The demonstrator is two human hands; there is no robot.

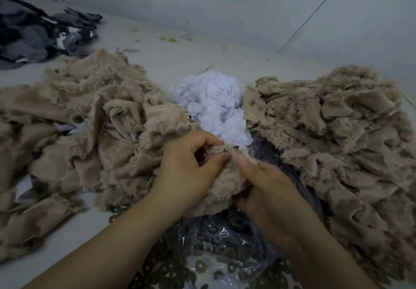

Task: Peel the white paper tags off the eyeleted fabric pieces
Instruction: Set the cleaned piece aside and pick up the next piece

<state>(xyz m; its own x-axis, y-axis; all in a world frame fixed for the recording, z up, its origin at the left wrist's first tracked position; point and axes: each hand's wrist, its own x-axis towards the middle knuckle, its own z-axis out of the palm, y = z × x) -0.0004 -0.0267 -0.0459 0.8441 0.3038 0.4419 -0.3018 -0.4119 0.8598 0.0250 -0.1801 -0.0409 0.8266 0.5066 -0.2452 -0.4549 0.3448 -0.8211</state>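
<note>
- Both hands work at the centre of the view: our left hand point(189, 167) curls its fingers and thumb around one fuzzy tan fabric piece point(221, 189), and our right hand point(265, 189) pinches the same piece from the other side, thumb on top.
- We hold the fabric piece bunched between the hands, just above a clear plastic bag point(220, 257) of dark metal eyelet rings.
- We cannot tell whether a tag remains on the held piece; the pile side faces us.
- A heap of white paper tags point(213, 104) lies on the counter point(171, 56) just beyond the hands, between two fabric heaps.
- The left fabric heap point(74, 117) shows one metal eyelet point(77, 118) and white paper edges among its folds.
- The right fabric heap point(337, 135) lies pile side up, touching the tag heap.
- A dark grey cloth pile point(38, 32) sits at the far left corner, well apart.
- Loose eyelet rings point(117, 212) lie on the counter beside the left forearm.
</note>
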